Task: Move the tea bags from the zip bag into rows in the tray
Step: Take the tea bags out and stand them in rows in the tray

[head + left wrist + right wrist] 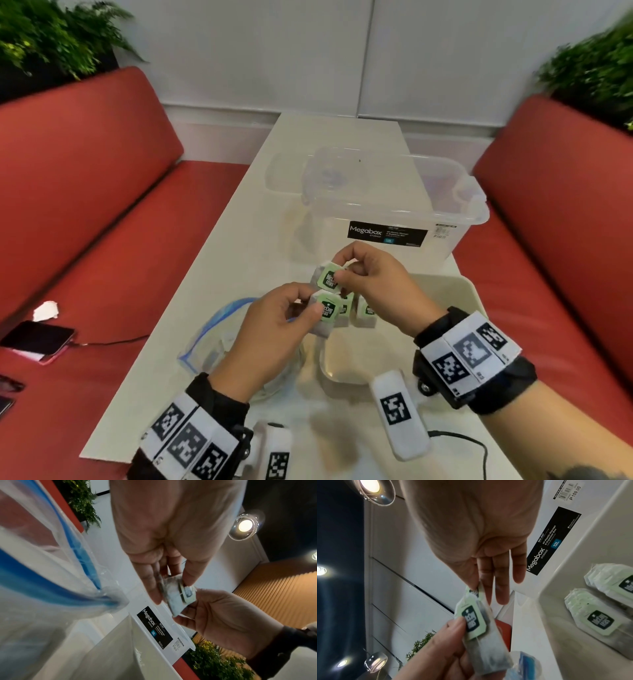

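We're seeing both hands raised over the long white table [239,246], between the bag and the tray. Left hand [270,329] is pinching a white paper tea bag with a pale green tag [326,310] between thumb and fingers. Right hand [373,284] is pinching a second green-tagged tea bag [329,277] just above it; the two bags are touching or overlapping, we can't tell which. Bag bodies are mostly hiding behind the fingers.

The clear zip bag with a blue seal strip [219,329] is lying open under the left wrist; its contents are blurring out, unreadable. The cream plastic tray [455,298] is sitting at right, near edge cut off by the right forearm. Two small stacks of tea bags [597,616] are lying side by side in it.

Behind the hands, a clear plastic storage box [394,205] is standing on the table. Red bench seats [102,205] are running along both sides, green plants [51,34] in the corners, white wall panels behind. A dark phone [37,339] is lying on the left seat.

Box label is reading "Megabox Storage", "PP Plastic Storage & Organizer Box", "12L", price "P159.00". Tag print is only partly legible, ending in "teas".
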{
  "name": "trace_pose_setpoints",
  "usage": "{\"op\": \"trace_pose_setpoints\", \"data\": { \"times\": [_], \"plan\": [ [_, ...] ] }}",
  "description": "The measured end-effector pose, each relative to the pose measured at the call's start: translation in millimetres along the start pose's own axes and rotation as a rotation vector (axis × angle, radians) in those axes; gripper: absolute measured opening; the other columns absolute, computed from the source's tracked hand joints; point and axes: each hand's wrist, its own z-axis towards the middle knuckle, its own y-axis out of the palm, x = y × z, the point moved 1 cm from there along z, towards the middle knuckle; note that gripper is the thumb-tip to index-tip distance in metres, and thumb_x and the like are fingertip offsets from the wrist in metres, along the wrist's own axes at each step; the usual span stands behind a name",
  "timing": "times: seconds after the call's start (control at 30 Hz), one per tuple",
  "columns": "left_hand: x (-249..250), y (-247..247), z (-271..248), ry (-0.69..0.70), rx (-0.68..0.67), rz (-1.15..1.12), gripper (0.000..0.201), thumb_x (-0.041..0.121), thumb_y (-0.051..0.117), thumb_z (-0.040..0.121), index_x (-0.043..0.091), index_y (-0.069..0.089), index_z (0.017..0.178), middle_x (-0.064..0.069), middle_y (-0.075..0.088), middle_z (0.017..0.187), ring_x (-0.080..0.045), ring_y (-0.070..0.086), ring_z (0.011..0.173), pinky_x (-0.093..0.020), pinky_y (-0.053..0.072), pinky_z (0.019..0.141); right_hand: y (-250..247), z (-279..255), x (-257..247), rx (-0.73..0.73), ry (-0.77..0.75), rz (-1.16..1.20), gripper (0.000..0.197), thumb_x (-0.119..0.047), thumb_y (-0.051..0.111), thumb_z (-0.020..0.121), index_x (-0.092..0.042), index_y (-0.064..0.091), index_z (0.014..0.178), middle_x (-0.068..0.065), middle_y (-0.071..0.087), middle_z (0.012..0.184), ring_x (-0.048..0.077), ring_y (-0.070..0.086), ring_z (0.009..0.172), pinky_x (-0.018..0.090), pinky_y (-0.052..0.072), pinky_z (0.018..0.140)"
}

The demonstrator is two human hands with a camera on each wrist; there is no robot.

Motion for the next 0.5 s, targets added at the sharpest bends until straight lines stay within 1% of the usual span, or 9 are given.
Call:
{"op": "trace_pose_setpoints", "data": {
  "times": [0.03,0.07,0.1,0.17,0.23,0.3,0.37,0.43,0.5],
  "plan": [
    [-0.2,1.6,1.3,0.0,0.004,0.021,0.015,0.034,0.064,0.08,0.023,0.068,0.09,0.0,0.071,0.091,-0.019,0.067,0.086,-0.048,0.053,0.083,-1.6,-0.4,1.1,-0.003,-0.006,-0.023,0.012,-0.008,0.06,0.089,-0.019,0.058,0.086,0.001,0.064,0.066,-0.003,0.053,0.046,0.01,0.035,0.042],
    [-0.6,2.7,2.8,0.008,0.007,0.059,0.008,0.028,0.064,0.083,0.023,0.068,0.089,0.001,0.071,0.089,-0.017,0.067,0.084,-0.045,0.054,0.082,-3.4,-0.4,2.5,0.002,-0.019,-0.051,0.014,-0.011,0.061,0.088,-0.024,0.059,0.083,-0.001,0.065,0.068,-0.001,0.055,0.05,0.012,0.038,0.047],
    [-0.4,3.6,3.5,0.023,0.008,0.11,0.005,0.022,0.064,0.085,0.022,0.068,0.088,0.004,0.07,0.087,-0.012,0.066,0.083,-0.039,0.054,0.081,-5.3,-0.5,3.6,0.014,-0.035,-0.084,0.017,-0.013,0.064,0.087,-0.027,0.06,0.08,-0.004,0.065,0.07,0.0,0.057,0.055,0.014,0.042,0.053],
    [2.3,5.6,4.5,0.069,-0.003,0.203,0.007,0.017,0.064,0.085,0.023,0.068,0.085,0.01,0.069,0.09,-0.003,0.064,0.083,-0.025,0.052,0.076,-10.5,0.0,5.0,0.046,-0.066,-0.161,0.022,-0.015,0.068,0.084,-0.032,0.059,0.072,-0.011,0.062,0.069,-0.003,0.054,0.058,0.014,0.044,0.06],
    [4.8,7.2,5.4,0.097,-0.029,0.242,0.009,0.018,0.065,0.084,0.026,0.069,0.082,0.02,0.064,0.104,0.004,0.059,0.095,-0.017,0.048,0.076,-15.6,0.4,5.7,0.076,-0.086,-0.238,0.025,-0.015,0.07,0.082,-0.033,0.058,0.069,-0.013,0.06,0.067,-0.001,0.053,0.06,0.014,0.043,0.062],
    [5.0,8.6,7.1,0.107,-0.047,0.306,0.01,0.022,0.066,0.083,0.032,0.068,0.08,0.028,0.053,0.119,0.013,0.049,0.109,-0.01,0.043,0.081,-20.2,1.2,6.0,0.084,-0.086,-0.277,0.022,-0.015,0.071,0.081,-0.032,0.06,0.072,-0.008,0.062,0.068,0.007,0.057,0.064,0.021,0.046,0.066],
    [5.0,11.0,8.9,0.134,-0.062,0.364,0.009,0.024,0.067,0.082,0.033,0.066,0.079,0.031,0.046,0.124,0.02,0.041,0.113,0.0,0.035,0.083,-23.2,0.8,5.8,0.065,-0.083,-0.293,0.022,-0.014,0.071,0.081,-0.031,0.06,0.073,-0.008,0.063,0.068,0.008,0.057,0.065,0.026,0.048,0.069],
    [5.9,15.2,10.7,0.165,-0.069,0.38,0.006,0.023,0.068,0.081,0.029,0.067,0.079,0.032,0.045,0.125,0.02,0.039,0.114,0.006,0.027,0.085,-25.3,-0.3,4.9,0.052,-0.102,-0.35,0.028,-0.014,0.071,0.08,-0.035,0.058,0.068,-0.014,0.06,0.067,0.004,0.055,0.064,0.025,0.047,0.069],
    [6.2,20.2,11.7,0.189,-0.083,0.373,0.004,0.021,0.069,0.08,0.025,0.069,0.08,0.029,0.048,0.124,0.016,0.043,0.113,0.004,0.028,0.087,-27.2,-0.8,4.5,0.033,-0.101,-0.364,0.03,-0.013,0.071,0.079,-0.036,0.057,0.065,-0.013,0.058,0.064,0.004,0.053,0.062,0.027,0.047,0.069]
  ]
}}
